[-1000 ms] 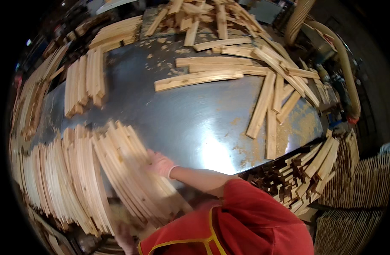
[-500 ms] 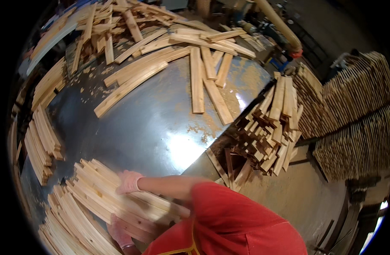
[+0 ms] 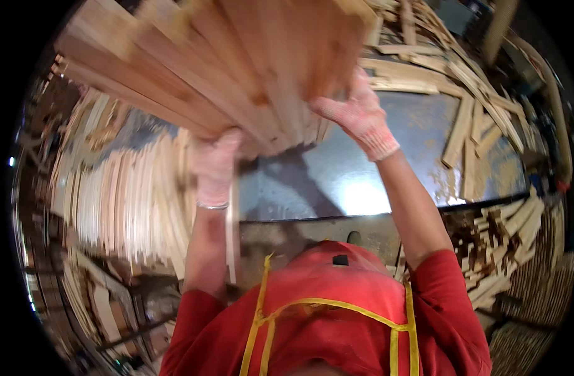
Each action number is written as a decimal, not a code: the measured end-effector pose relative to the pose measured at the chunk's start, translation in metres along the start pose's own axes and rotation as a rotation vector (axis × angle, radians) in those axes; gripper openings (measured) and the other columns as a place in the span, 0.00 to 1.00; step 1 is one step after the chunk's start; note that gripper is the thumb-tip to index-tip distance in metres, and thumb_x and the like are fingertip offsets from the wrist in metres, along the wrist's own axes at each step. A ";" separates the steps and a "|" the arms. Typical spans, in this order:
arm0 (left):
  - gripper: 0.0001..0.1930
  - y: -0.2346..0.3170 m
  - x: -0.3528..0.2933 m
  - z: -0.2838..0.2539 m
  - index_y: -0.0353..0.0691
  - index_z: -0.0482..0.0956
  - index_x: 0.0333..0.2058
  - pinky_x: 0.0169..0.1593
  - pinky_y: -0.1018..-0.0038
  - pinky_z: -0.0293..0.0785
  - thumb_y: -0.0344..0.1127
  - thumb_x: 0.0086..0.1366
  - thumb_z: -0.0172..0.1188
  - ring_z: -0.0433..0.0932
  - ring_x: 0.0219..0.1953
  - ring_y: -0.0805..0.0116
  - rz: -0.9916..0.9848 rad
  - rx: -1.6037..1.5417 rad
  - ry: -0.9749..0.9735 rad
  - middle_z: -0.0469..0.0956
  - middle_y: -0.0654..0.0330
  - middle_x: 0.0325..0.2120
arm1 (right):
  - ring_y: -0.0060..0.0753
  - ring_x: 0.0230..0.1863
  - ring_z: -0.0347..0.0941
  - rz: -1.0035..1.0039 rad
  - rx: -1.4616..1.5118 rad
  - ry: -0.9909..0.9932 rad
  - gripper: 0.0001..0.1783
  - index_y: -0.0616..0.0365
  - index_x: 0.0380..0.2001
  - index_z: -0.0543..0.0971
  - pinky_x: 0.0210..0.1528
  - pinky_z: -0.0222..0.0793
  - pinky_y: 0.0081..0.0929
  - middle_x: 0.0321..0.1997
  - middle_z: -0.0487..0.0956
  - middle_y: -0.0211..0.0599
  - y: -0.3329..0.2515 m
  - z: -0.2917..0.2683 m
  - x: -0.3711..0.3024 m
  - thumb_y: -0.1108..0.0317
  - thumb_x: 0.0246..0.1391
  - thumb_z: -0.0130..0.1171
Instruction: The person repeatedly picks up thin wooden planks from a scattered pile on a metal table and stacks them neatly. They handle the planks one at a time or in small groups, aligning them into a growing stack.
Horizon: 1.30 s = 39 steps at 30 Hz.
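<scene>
Board bundle (image 3: 249, 69) is wedged between left fingers (image 3: 227, 141) and right fingers (image 3: 362, 93), both gripping it, right spread wide, left kinda blurry.

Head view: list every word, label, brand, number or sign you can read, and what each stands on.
None can be read.
Boards held by the left hand and right hand: no readable text; blurred.
Red apron: no lettering visible; its small dark square shows nothing legible.
Background: too dim and small to tell.
</scene>
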<state>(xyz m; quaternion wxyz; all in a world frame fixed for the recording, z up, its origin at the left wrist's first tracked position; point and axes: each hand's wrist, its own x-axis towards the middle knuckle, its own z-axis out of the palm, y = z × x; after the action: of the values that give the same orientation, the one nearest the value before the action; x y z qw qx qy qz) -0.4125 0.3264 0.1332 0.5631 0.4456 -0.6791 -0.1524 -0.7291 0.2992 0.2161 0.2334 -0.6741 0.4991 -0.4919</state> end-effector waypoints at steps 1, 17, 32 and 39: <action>0.21 0.014 -0.003 0.011 0.35 0.78 0.62 0.55 0.61 0.81 0.36 0.75 0.64 0.81 0.53 0.56 -0.182 -0.285 0.029 0.82 0.52 0.54 | 0.37 0.68 0.73 -0.011 -0.131 -0.048 0.38 0.57 0.69 0.72 0.72 0.69 0.39 0.66 0.78 0.43 0.029 0.012 -0.011 0.62 0.57 0.73; 0.22 -0.050 -0.164 -0.068 0.39 0.77 0.58 0.63 0.60 0.73 0.33 0.65 0.59 0.74 0.62 0.58 -0.228 1.036 -0.883 0.74 0.58 0.61 | 0.61 0.65 0.75 0.292 -0.422 -0.846 0.32 0.62 0.66 0.74 0.70 0.70 0.47 0.64 0.79 0.52 0.149 0.112 -0.177 0.67 0.56 0.55; 0.28 0.056 -0.376 -0.020 0.41 0.74 0.62 0.63 0.53 0.77 0.58 0.77 0.61 0.78 0.56 0.51 -1.617 -0.930 0.410 0.77 0.56 0.56 | 0.46 0.76 0.65 0.802 0.667 -0.606 0.57 0.55 0.84 0.48 0.78 0.59 0.35 0.77 0.68 0.51 0.121 0.136 -0.153 0.75 0.58 0.68; 0.25 0.059 -0.350 -0.005 0.41 0.79 0.57 0.64 0.43 0.74 0.56 0.76 0.60 0.75 0.60 0.47 -1.471 -1.058 0.707 0.80 0.51 0.57 | 0.45 0.80 0.59 0.950 0.754 -0.585 0.55 0.47 0.85 0.46 0.81 0.52 0.36 0.81 0.62 0.49 0.150 0.134 -0.172 0.82 0.61 0.62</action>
<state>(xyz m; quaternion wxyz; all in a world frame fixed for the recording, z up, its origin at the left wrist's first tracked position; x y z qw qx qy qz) -0.4444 0.6323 -0.0437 0.6263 0.4682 0.1335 -0.6089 -0.6789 0.3718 -0.0332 0.7696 -0.3591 0.4516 -0.2734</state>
